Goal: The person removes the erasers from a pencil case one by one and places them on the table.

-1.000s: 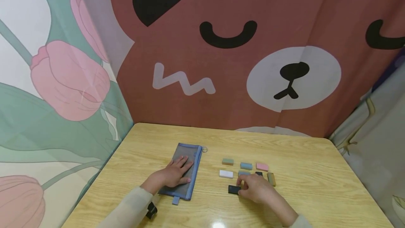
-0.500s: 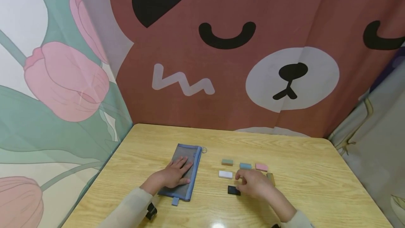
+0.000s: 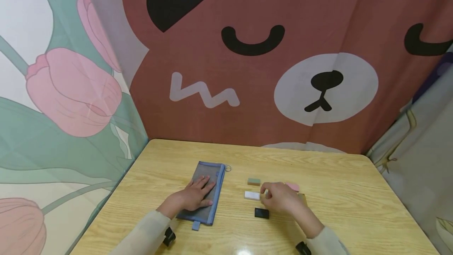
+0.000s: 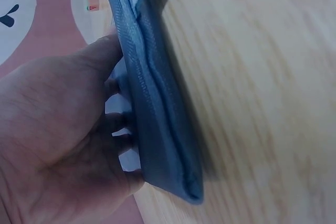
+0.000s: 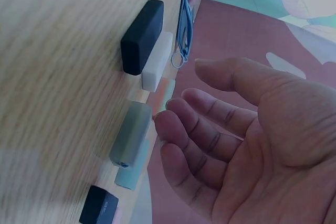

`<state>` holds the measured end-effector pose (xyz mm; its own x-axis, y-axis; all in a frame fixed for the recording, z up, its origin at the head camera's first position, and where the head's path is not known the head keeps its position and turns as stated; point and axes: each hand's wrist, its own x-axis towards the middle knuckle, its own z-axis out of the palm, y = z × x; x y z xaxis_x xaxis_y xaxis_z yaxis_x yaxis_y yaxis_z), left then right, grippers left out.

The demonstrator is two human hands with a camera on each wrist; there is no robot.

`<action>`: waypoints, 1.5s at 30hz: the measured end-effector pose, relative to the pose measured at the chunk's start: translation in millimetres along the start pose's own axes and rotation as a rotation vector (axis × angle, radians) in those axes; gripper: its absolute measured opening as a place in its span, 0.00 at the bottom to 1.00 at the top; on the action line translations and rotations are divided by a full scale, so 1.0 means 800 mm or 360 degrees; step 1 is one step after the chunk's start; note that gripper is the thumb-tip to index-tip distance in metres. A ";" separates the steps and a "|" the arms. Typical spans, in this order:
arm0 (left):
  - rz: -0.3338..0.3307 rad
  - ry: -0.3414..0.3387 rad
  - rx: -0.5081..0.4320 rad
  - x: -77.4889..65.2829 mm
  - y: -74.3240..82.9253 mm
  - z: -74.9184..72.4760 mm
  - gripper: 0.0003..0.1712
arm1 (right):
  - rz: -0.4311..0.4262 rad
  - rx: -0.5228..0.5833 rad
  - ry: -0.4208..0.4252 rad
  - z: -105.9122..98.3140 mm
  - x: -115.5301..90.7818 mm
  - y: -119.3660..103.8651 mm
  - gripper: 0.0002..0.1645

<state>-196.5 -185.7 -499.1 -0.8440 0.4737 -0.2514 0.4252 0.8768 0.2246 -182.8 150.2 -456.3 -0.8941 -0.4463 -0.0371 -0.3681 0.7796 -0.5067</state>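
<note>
My left hand (image 3: 192,196) lies flat, fingers spread, on a mesh pencil pouch (image 3: 217,190) with blue edging. In the left wrist view the pouch's blue edge (image 4: 157,108) rises beside the fingers. My right hand (image 3: 281,198) hovers over a group of small eraser-like blocks, fingers loosely bent and nothing between them and the thumb. Near it lie a black block (image 3: 262,213), a white one (image 3: 251,195), a green-and-orange one (image 3: 253,182) and a pink one (image 3: 292,187). The right wrist view shows a grey-blue block (image 5: 130,136), a light blue one (image 5: 132,171) and a second black one (image 5: 98,206).
A tan block (image 3: 302,197) peeks out behind the right hand. The pouch has a small metal ring (image 3: 228,168) at its far corner. Printed curtains (image 3: 198,121) hang behind the wooden table (image 3: 170,150). Dark wrist devices (image 3: 169,237) show at both sleeves.
My right hand has lifted off the black block and moved up and slightly left, over the blue blocks. The black block stays in place. My left hand has kept still on the pouch.
</note>
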 end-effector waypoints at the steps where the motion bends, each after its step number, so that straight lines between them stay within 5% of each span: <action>1: 0.0002 -0.0001 0.0000 0.000 0.000 0.000 0.41 | 0.0013 -0.0005 -0.0002 0.000 0.002 0.000 0.09; 45: -0.0028 0.0002 0.0018 0.003 0.010 -0.020 0.41 | 0.0237 0.0065 0.0028 -0.005 0.057 -0.022 0.12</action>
<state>-200.4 -178.8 -482.8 -0.8518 0.4581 -0.2540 0.4139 0.8858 0.2096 -218.3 117.9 -445.7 -0.9425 -0.3190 -0.0997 -0.2207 0.8179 -0.5314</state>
